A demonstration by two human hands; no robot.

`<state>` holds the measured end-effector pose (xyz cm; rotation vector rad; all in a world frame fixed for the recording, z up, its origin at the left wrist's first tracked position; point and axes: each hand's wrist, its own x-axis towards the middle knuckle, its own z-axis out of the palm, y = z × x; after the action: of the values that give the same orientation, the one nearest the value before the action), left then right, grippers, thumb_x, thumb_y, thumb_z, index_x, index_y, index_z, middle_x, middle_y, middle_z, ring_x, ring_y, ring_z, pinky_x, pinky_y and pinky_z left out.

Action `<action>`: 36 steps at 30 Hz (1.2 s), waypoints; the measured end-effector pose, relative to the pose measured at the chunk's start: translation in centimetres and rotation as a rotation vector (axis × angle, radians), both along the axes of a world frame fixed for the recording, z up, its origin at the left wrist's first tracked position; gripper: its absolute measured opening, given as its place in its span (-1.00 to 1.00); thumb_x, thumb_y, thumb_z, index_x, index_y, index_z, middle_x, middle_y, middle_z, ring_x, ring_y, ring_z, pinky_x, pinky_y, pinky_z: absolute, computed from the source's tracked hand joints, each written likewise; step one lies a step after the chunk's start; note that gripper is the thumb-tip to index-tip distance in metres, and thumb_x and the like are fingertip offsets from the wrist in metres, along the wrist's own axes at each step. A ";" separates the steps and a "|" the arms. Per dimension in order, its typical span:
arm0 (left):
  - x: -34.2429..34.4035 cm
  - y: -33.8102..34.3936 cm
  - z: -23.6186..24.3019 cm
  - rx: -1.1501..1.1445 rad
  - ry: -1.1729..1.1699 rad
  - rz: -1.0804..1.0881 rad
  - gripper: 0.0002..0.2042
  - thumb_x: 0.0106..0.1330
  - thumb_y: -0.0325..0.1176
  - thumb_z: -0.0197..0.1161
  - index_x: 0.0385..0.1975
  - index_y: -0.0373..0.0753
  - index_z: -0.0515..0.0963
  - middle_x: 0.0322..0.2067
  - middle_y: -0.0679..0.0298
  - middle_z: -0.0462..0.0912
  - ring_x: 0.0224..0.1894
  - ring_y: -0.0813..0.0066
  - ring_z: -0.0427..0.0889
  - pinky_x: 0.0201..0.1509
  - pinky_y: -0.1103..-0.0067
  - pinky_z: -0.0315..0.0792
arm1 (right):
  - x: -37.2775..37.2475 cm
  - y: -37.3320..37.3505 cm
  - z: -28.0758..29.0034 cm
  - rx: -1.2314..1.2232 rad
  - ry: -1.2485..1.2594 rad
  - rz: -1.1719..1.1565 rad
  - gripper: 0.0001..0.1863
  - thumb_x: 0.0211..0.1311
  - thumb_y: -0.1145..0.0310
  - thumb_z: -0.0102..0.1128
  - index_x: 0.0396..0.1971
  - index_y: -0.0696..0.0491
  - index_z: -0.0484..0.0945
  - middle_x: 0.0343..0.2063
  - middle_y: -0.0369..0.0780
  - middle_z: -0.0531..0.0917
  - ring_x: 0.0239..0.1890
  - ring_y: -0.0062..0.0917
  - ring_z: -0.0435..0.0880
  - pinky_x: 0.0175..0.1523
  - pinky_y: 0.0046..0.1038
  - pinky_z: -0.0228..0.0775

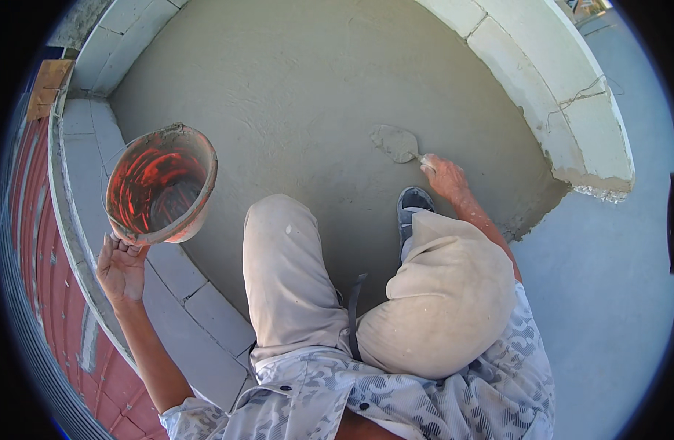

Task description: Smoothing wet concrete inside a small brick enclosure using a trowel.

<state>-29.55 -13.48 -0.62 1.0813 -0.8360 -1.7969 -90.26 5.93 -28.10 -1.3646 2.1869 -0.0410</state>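
Note:
My left hand [121, 268] holds a bucket [199, 229] at its lower near edge, fingers curled up against it. The bucket is mortar-smeared outside and red-orange inside, with a little grey residue and a thin wire handle at its side. My right hand [444, 176] grips the handle of a mortar-coated trowel [395, 144], whose blade rests on the wet grey mortar [293, 95] spread over the floor.
Curved white block walls [527, 73] border the mortar, continuing as a ledge [205, 315] at my left. Beyond it lie red corrugated sheets [43, 220] and a wooden board [49, 88]. At right is a pale grey surface [601, 293]. My knees and shoe [414, 202] are below me.

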 end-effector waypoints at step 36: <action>-0.5 1.8 -0.2 -0.107 0.027 -0.066 -0.71 0.54 -0.19 -0.06 -0.02 -0.24 0.50 -0.14 0.22 0.70 -0.11 0.33 0.73 0.16 0.06 0.49 | 1.4 15.7 2.3 -0.401 -0.078 -0.917 -0.53 0.10 0.08 0.39 -0.13 0.12 0.52 -0.20 0.06 0.68 -0.07 0.03 0.64 -0.05 -0.09 0.49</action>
<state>-30.00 -11.67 -0.80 0.9689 -0.9499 -1.7963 -88.87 21.58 -25.84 -0.3993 2.6267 -0.8841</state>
